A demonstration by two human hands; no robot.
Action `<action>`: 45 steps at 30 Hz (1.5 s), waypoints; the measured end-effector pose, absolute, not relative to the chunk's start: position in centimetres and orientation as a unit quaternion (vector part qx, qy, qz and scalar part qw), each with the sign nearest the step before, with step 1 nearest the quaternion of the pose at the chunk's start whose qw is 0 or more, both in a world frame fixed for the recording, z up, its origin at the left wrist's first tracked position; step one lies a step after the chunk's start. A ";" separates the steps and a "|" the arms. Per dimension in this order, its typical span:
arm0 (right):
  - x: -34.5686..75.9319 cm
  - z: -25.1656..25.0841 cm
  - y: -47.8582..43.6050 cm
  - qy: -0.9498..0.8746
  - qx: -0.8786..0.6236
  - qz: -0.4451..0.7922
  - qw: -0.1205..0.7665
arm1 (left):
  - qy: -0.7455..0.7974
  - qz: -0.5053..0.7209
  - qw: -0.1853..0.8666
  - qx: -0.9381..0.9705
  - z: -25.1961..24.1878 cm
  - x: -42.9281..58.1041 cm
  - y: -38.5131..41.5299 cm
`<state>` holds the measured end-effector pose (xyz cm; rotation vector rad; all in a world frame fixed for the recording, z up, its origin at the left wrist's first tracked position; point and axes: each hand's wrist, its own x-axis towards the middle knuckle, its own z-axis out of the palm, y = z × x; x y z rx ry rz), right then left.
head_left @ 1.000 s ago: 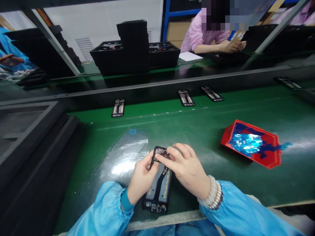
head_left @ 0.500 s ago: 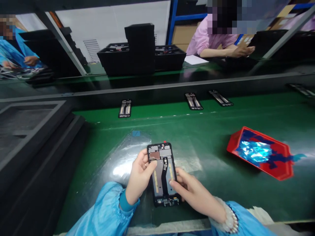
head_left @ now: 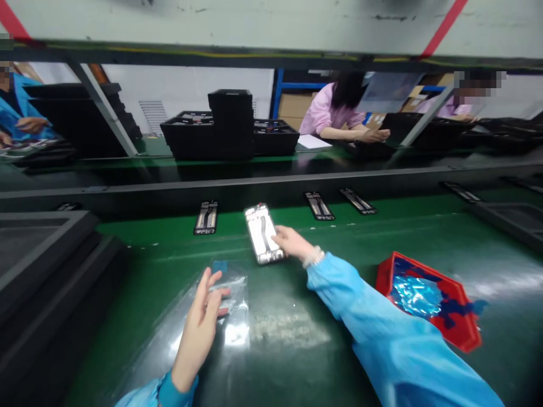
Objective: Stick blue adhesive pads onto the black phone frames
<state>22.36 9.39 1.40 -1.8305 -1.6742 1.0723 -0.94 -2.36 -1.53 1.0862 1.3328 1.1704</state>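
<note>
My right hand (head_left: 292, 243) is stretched far forward over the green belt (head_left: 382, 237) and grips the right edge of a phone frame (head_left: 263, 233), which lies near the belt's far side. My left hand (head_left: 201, 322) hovers open, fingers apart, just above a clear plastic sheet (head_left: 186, 328) with a blue tab (head_left: 219, 265) on the near belt. It holds nothing.
Three more phone frames lie along the far edge: one (head_left: 206, 217) to the left, two (head_left: 319, 205) (head_left: 358, 201) to the right. A red tray (head_left: 428, 299) of blue film scraps sits at right. Dark foam trays (head_left: 38, 265) stack at left. Black bins (head_left: 231, 127) and other workers (head_left: 339, 110) are beyond.
My right hand has carried the phone frame from in front of me out to the far side of the belt. My left hand let go of it and opened over the plastic sheet.
</note>
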 end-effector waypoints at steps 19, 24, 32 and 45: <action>34.2 1.6 17.2 -0.369 -0.913 0.054 0.167 | 0.655 0.324 0.222 0.645 -2.4 -5.4 0.7; 27.8 1.7 9.1 -0.535 -0.827 0.066 0.162 | 0.653 0.276 0.159 0.687 -2.7 -5.9 1.8; 23.6 -4.3 -7.7 -0.753 -0.643 -0.072 0.117 | 0.618 0.199 0.143 0.747 -3.6 -4.4 3.7; 16.2 -0.2 -0.1 -0.866 -0.462 -0.067 0.179 | 0.611 0.210 0.097 0.757 -4.0 -3.5 4.1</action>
